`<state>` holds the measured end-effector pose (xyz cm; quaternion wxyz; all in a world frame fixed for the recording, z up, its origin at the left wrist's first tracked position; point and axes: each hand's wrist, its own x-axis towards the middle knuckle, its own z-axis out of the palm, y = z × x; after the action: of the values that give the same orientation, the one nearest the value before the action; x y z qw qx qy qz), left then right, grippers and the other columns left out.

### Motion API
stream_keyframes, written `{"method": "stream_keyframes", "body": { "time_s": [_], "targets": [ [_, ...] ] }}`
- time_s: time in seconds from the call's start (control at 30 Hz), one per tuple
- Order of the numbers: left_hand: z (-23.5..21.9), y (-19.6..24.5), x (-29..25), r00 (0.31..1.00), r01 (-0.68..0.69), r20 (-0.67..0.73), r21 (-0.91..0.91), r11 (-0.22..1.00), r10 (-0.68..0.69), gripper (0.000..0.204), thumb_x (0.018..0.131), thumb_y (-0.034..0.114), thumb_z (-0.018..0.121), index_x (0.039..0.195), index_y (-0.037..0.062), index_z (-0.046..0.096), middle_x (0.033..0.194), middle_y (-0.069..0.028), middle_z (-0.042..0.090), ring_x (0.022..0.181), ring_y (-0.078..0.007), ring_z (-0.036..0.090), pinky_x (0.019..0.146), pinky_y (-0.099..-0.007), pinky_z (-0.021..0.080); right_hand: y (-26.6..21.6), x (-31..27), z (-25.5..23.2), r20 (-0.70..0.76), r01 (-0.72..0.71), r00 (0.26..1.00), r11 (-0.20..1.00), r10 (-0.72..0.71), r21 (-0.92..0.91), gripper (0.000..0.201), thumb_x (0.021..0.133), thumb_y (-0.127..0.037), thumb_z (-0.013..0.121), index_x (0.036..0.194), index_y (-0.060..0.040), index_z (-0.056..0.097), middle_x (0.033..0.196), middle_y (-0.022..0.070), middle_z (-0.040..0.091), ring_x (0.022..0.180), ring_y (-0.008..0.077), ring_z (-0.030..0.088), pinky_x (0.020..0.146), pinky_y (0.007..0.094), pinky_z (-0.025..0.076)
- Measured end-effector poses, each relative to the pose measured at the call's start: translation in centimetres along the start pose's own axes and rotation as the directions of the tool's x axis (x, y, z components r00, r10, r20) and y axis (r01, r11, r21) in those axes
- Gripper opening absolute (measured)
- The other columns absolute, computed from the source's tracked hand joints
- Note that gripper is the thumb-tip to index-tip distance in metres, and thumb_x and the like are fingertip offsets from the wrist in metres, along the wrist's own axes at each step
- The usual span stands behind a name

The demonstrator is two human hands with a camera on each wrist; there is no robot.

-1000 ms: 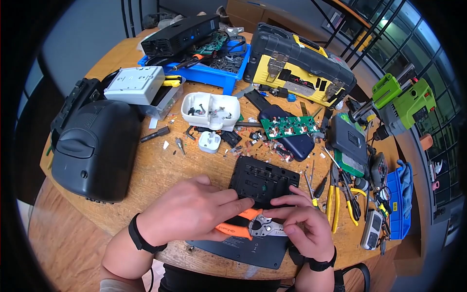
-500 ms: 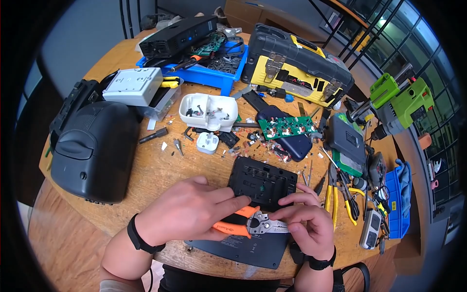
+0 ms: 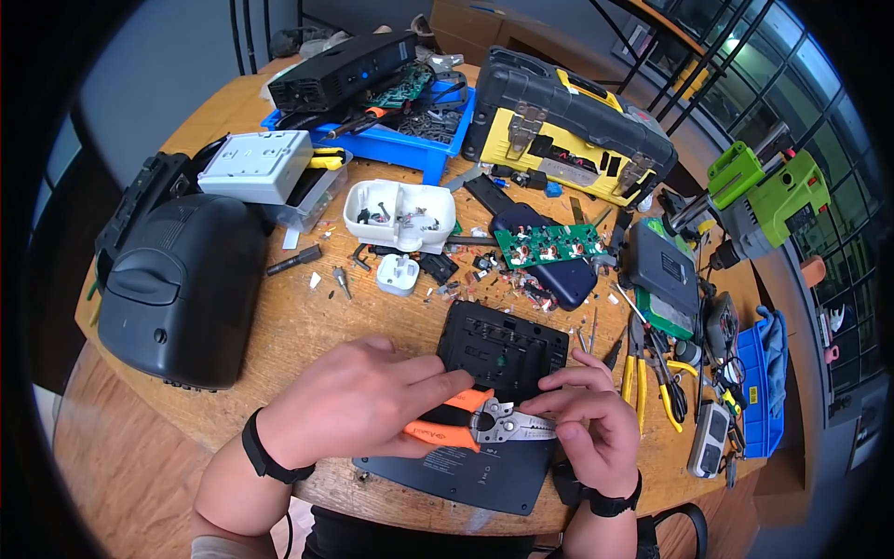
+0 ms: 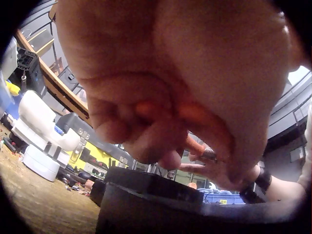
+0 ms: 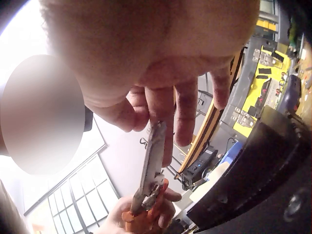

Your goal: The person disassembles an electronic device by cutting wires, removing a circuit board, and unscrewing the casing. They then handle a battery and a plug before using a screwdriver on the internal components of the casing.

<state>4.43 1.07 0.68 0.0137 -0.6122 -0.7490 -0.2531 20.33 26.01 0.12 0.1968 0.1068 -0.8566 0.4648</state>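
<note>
In the head view my left hand (image 3: 368, 401) grips the orange-handled wire strippers (image 3: 507, 424), their metal nose pointing right. Fingers of my right hand (image 3: 596, 424) lie around that nose, the index fingertip along its upper edge and the thumb near its tip. The right wrist view shows the strippers' nose (image 5: 155, 156) against the extended fingers, with the other fingers spread. Beneath the tool lies a dark flat panel (image 3: 466, 480) with printed text. Just behind the hands sits a black plastic housing (image 3: 503, 349) with compartments. The left palm hides most of the handles in its wrist view.
A white divided container (image 3: 400, 214) with small parts stands behind the housing, near a green circuit board (image 3: 549, 244). Yellow-handled pliers (image 3: 635, 373) lie right. A yellow-black toolbox (image 3: 573, 126) and blue tray (image 3: 400, 140) stand at the back, a black case (image 3: 186, 289) left.
The strippers' nose has risen slightly, and more of its tip shows beside the right thumb. The right fingers have shifted a little; the left hand keeps its grip.
</note>
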Motion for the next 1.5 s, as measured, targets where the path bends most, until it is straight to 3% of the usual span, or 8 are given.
{"method": "stream_keyframes", "body": {
  "time_s": [0.4,0.8,0.9,0.97,1.03,1.13,1.33,1.5],
  "targets": [
    [-0.1,0.2,0.0,1.000,0.003,0.018,0.024,1.000,-0.004,0.061,0.069,0.035,0.085,0.125,0.0151,0.071,0.085,-0.0014,0.064,0.068,-0.0240,0.065,0.065,-0.0342,0.055,-0.2,0.1,0.1,0.011,-0.015,1.000,1.000,0.015,-0.011,0.008,0.098,-0.014,0.067,0.092,-0.0120,0.061,0.106,0.0087,0.081,0.115,0.0282,0.067,0.119,0.0571,0.029],
    [0.0,0.1,0.0,0.999,0.044,-0.010,0.028,0.999,-0.043,0.057,0.069,0.032,0.086,0.121,0.0149,0.072,0.089,-0.0017,0.066,0.068,-0.0247,0.066,0.065,-0.0351,0.055,0.0,0.1,0.5,0.036,-0.061,0.998,0.996,0.059,0.071,0.012,0.101,-0.018,0.065,0.092,-0.0117,0.059,0.119,0.0121,0.078,0.126,0.0289,0.065,0.122,0.0548,0.025],
    [0.1,0.2,0.0,0.998,0.065,-0.026,0.025,0.998,-0.064,0.057,0.068,0.031,0.086,0.120,0.0145,0.071,0.088,-0.0026,0.065,0.070,-0.0260,0.067,0.066,-0.0356,0.055,0.2,0.1,0.0,0.052,0.016,0.999,1.000,-0.015,-0.008,0.010,0.102,-0.018,0.063,0.095,-0.0123,0.059,0.117,0.0130,0.079,0.123,0.0296,0.065,0.121,0.0547,0.026],
    [0.1,0.2,0.2,0.997,0.062,-0.041,0.028,0.998,-0.061,0.058,0.067,0.031,0.087,0.120,0.0142,0.071,0.087,-0.0033,0.065,0.072,-0.0271,0.067,0.068,-0.0361,0.055,0.9,-0.3,-0.3,-0.179,0.078,0.981,0.997,-0.076,0.004,0.009,0.102,-0.019,0.062,0.098,-0.0119,0.058,0.113,0.0138,0.079,0.117,0.0301,0.065,0.119,0.0547,0.028],
    [0.0,0.1,0.2,0.980,0.183,-0.074,-0.013,0.983,-0.183,0.061,0.064,0.029,0.088,0.120,0.0130,0.070,0.089,-0.0055,0.064,0.075,-0.0307,0.066,0.072,-0.0386,0.055,1.1,-0.3,-0.5,-0.345,0.062,0.937,0.998,-0.052,0.018,0.010,0.103,-0.016,0.061,0.100,-0.0086,0.057,0.099,0.0112,0.076,0.104,0.0267,0.063,0.110,0.0512,0.037],
    [-0.4,0.1,0.3,0.970,0.223,-0.097,-0.022,0.975,-0.224,0.064,0.061,0.029,0.089,0.119,0.0104,0.068,0.092,-0.0087,0.064,0.081,-0.0344,0.066,0.074,-0.0413,0.055,1.6,-0.3,-0.5,-0.413,0.060,0.910,0.995,-0.020,0.083,0.005,0.101,-0.010,0.062,0.099,-0.0073,0.058,0.094,0.0090,0.073,0.100,0.0251,0.063,0.102,0.0465,0.043],
    [-0.8,0.5,0.7,0.974,0.211,-0.082,-0.021,0.977,-0.212,0.069,0.063,0.031,0.089,0.125,0.0092,0.065,0.101,-0.0118,0.063,0.096,-0.0342,0.067,0.082,-0.0430,0.055,2.3,-0.4,-0.3,-0.290,0.116,0.954,0.988,-0.081,0.104,0.009,0.095,-0.003,0.071,0.100,-0.0057,0.065,0.092,0.0082,0.072,0.089,0.0246,0.065,0.091,0.0408,0.046],
    [-0.4,0.3,0.7,0.981,0.171,-0.085,-0.030,0.985,-0.173,0.070,0.061,0.031,0.089,0.123,0.0085,0.066,0.101,-0.0112,0.064,0.096,-0.0337,0.066,0.083,-0.0426,0.054,2.3,-0.4,-0.4,-0.234,0.117,0.969,0.985,-0.086,0.124,0.009,0.093,-0.003,0.073,0.099,-0.0052,0.066,0.092,0.0083,0.071,0.089,0.0257,0.066,0.091,0.0418,0.047]
  ]
}}
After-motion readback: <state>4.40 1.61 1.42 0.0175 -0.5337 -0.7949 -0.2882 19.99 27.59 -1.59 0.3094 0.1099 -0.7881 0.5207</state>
